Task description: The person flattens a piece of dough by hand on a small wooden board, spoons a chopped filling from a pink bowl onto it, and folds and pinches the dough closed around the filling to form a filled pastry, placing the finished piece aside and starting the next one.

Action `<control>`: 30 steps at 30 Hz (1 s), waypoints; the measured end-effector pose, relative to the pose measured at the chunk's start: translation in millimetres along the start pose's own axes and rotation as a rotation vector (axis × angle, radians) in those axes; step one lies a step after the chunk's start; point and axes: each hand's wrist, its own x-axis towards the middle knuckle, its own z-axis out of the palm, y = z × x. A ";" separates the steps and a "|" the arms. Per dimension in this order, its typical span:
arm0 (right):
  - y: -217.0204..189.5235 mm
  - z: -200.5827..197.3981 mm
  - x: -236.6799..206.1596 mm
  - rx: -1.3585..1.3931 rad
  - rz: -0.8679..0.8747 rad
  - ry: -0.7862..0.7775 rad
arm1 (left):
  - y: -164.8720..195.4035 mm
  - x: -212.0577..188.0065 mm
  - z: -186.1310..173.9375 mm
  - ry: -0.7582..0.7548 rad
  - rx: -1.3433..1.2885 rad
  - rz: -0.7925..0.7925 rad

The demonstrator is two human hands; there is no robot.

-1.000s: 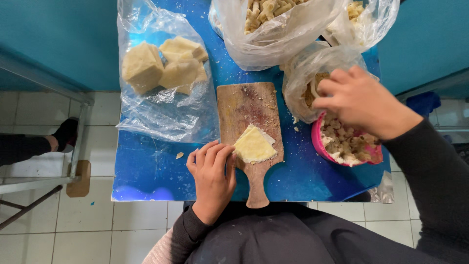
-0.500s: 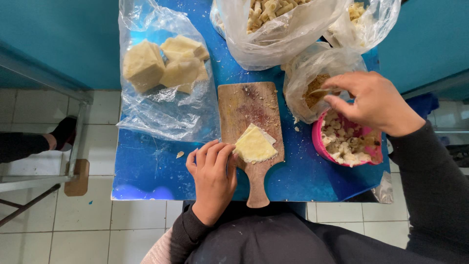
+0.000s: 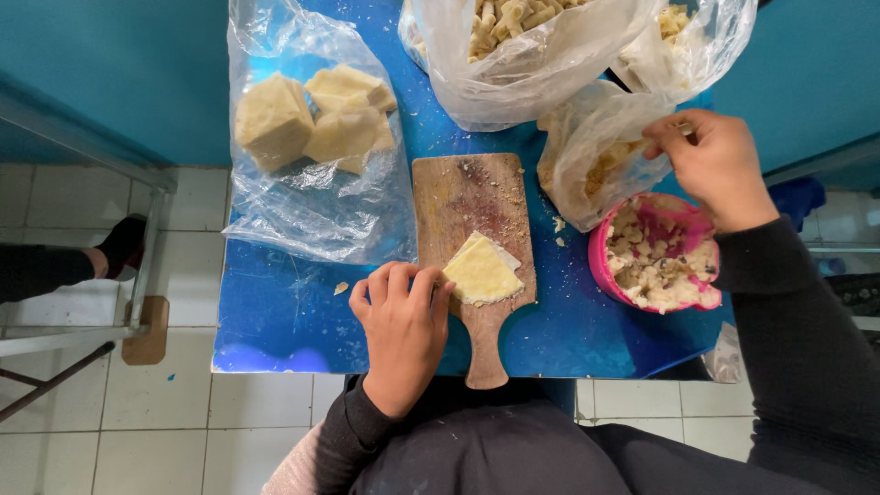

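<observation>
Dough square (image 3: 482,269), pale yellow and folded flat, lies on the lower part of a wooden cutting board (image 3: 472,206) at the centre of a blue tabletop (image 3: 275,312). The left hand (image 3: 401,321) rests at about eight o'clock from the dough, fingers curled loosely with the fingertips touching the board's left edge and the dough's side; it grips nothing. The right hand (image 3: 713,165), at about two o'clock from the dough, has its thumb and fingers pinched together at the mouth of a small clear plastic bag (image 3: 591,151); whether it pinches the bag's edge or something small cannot be told. Just below that hand sits a pink bowl (image 3: 687,220) heaped with crumbly, pale filling (image 3: 655,266). At ten o'clock from the board, a clear bag (image 3: 316,156) holds several pale yellow dough blocks (image 3: 273,121). At twelve o'clock, a larger clear bag (image 3: 532,55) holds beige chunks. Crumbs dot the board and tabletop.
</observation>
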 end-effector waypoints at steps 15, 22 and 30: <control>18.3 -19.9 -2.2 0.307 0.297 0.028 | 0.0 1.5 6.1 0.008 -0.060 0.014; -12.0 -27.5 -42.2 0.509 0.280 0.047 | 2.7 2.9 2.7 -0.016 -0.077 0.010; -56.3 31.5 -101.2 0.589 0.295 -0.072 | 1.4 5.0 3.6 0.003 -0.116 0.079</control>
